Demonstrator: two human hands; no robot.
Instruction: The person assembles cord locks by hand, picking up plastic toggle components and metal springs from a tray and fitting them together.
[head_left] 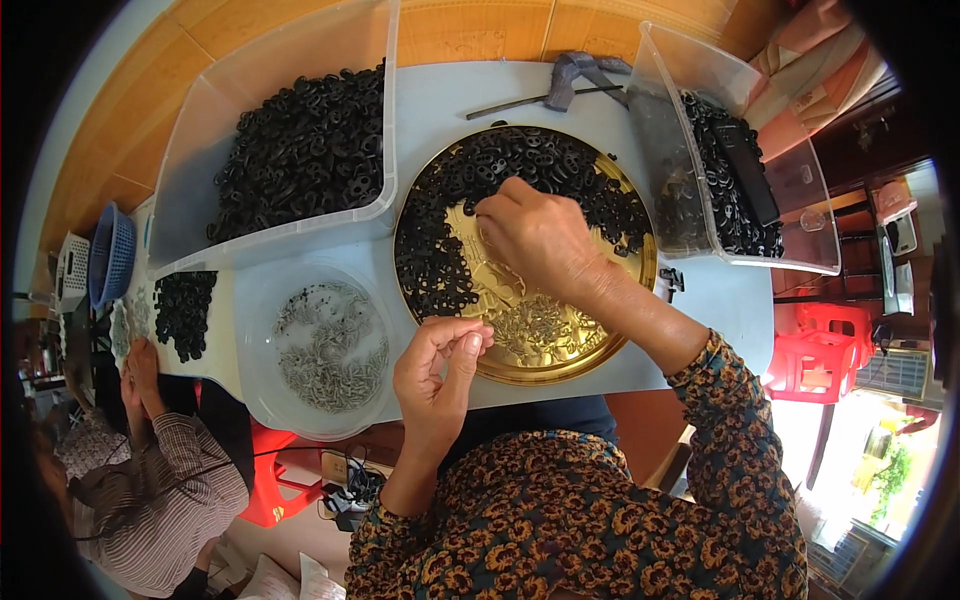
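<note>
My right hand (540, 240) reaches over a round gold tray (648, 265), palm down with curled fingers at the edge of a heap of small black plastic pieces with holes (530, 160). Its fingertips are mostly hidden, so what they hold cannot be made out. In front of the tray's near left rim, my left hand (440, 380) is raised with thumb and forefinger pinched together; anything between them is too small to name. Small metal pins (540, 330) lie scattered on the near part of the tray. More black pieces curve along its left and far sides.
Left of the tray, a clear round tub (265, 400) holds small silvery pins. Large clear bins (290, 235) (650, 60) of black pieces flank the far side. A grey strap (568, 85) and a dark rod lie behind. Another person's hands (143, 375) work at the left beside black pieces.
</note>
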